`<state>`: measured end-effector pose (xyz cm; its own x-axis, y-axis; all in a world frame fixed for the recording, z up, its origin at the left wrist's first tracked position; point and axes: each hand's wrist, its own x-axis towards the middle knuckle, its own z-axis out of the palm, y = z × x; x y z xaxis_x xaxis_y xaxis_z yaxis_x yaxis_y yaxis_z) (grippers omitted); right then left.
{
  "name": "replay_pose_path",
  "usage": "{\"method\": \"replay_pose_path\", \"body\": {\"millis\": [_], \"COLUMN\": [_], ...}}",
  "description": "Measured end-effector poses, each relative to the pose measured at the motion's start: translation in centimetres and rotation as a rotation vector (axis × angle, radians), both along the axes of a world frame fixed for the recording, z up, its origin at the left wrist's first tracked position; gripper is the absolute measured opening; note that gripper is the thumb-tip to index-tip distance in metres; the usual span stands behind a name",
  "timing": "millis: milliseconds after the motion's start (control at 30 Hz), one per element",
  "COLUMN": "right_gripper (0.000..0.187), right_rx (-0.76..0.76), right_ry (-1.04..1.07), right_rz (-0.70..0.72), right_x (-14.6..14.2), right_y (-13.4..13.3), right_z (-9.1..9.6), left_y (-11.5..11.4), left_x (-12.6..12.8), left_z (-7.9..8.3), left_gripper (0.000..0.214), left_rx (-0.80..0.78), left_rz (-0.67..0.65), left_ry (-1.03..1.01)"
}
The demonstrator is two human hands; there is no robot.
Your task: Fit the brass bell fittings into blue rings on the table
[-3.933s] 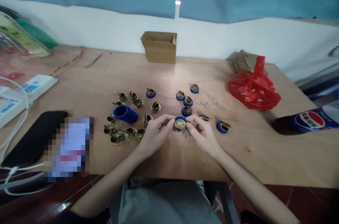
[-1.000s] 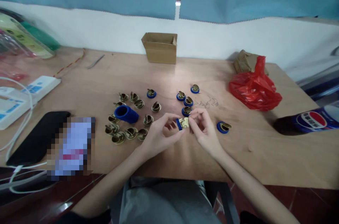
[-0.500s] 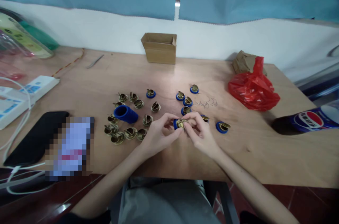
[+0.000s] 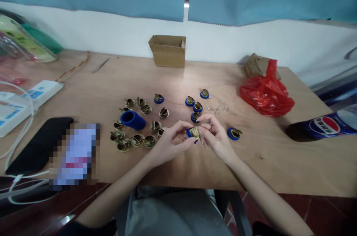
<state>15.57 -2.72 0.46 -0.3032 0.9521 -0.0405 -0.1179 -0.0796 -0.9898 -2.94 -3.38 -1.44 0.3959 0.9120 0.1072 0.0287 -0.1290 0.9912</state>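
Between my hands is a small brass fitting with a blue ring [image 4: 193, 132], tilted above the table. My left hand [image 4: 166, 143] pinches it from the left with thumb and fingers. From the right, the bent fingers of my right hand [image 4: 219, 140] close on its edge; their tips are partly hidden. Left of my hands, several bare brass fittings [image 4: 137, 140] lie round a stack of blue rings [image 4: 133, 120]. Beyond my right hand are several ringed brass fittings [image 4: 198, 106] and some thin curved wires [image 4: 219, 108].
A small cardboard box [image 4: 169, 55] stands at the back. On the right are a red plastic bag [image 4: 266, 94], a brown paper bundle [image 4: 258, 65] and a lying cola bottle [image 4: 320, 126]. A power strip [image 4: 36, 96], phone [image 4: 39, 144] and tweezers [image 4: 100, 65] are on the left.
The held fitting has moved slightly right and turned, showing more of its brass face. My right hand has shifted a little right, its fingers now more curled.
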Motion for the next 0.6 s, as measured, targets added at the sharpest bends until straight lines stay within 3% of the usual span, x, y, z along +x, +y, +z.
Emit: {"method": "replay_pose_path", "body": {"millis": [200,400,600], "right_gripper": [0.024,0.013,0.017], "right_rx": [-0.055,0.031,0.158], "right_ry": [0.041,0.102,-0.110], "right_rz": [-0.038,-0.201,-0.081], "right_x": [0.4,1.3,0.9], "right_y": [0.5,1.2,0.2], "right_z": [-0.7,-0.4,0.3], "left_y": [0.0,0.0,0.1], "left_x": [-0.2,-0.1,-0.1], "left_z": [-0.4,-1.5,-1.7], "left_gripper": [0.024,0.025,0.022], "left_rx": [-0.022,-0.075,-0.069], "left_rz": [0.021,0.060,0.128], "left_ry": [0.020,0.000,-0.042]}}
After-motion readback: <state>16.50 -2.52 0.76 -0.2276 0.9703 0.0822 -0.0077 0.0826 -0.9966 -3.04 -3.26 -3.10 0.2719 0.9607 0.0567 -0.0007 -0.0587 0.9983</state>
